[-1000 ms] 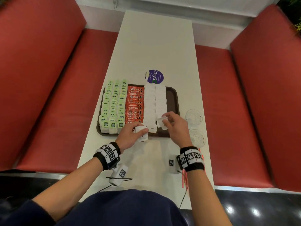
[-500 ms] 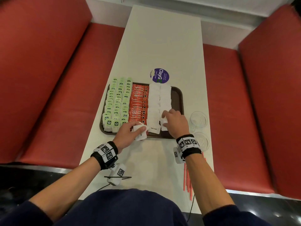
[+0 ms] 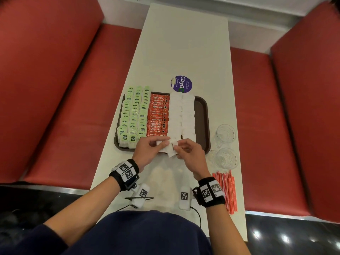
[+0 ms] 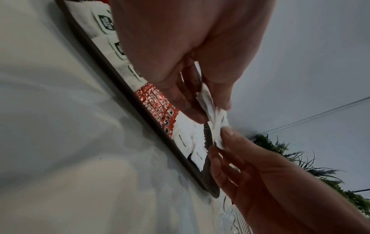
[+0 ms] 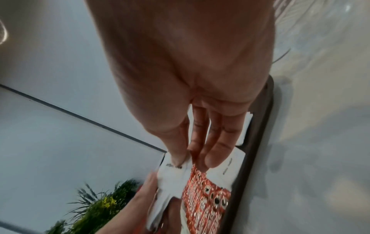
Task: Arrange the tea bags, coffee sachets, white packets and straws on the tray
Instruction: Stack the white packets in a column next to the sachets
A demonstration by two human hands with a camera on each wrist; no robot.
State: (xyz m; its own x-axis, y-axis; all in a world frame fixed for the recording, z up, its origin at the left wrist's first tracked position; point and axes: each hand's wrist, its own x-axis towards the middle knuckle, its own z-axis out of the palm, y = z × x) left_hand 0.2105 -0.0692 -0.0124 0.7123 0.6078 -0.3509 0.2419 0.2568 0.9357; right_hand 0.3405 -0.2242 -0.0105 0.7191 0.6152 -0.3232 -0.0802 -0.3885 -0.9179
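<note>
Head view: since approx. 0.5 s ago the right hand (image 3: 189, 153) has been brought off the tray's white rows and back to the left hand (image 3: 147, 150); both are now met above the tray's (image 3: 203, 115) near edge, at 6 o'clock of it. A small stack of white packets (image 3: 172, 147) is gripped by the left hand w/ curled fingers and thumb, and its top packet is pinched by the right thumb and fingertips. Judged meaning: the last packet was laid down and the next is being peeled off, so the white rows aren't finished yet. Tea bags (image 3: 133, 115) are laid in three green cols at the tray's 9 o'clock side, coffee sachets (image 3: 158, 115) in a red col. next to them, then two white cols. Bare brown tray is left at 3 o'clock. Straws (image 3: 225, 190) are lying on the table (image 3: 184, 43), off the tray, at 5 o'clock of it, not yet placed. Two glasses (image 3: 226, 133) stand just beside the tray at 4 o'clock.

Left wrist view: the white packets (image 4: 215, 120) are seen as thin, crumpled paper, fanned between the left fingers and caught by the right thumb tip (image 4: 228, 132). Small dark print is visible on the laid packets; not readable.

Right wrist view: the packet edge (image 5: 174, 167) is nipped under the right thumb; the remaining fingers (image 5: 212, 152) are held near-straight over the sachets.
</note>
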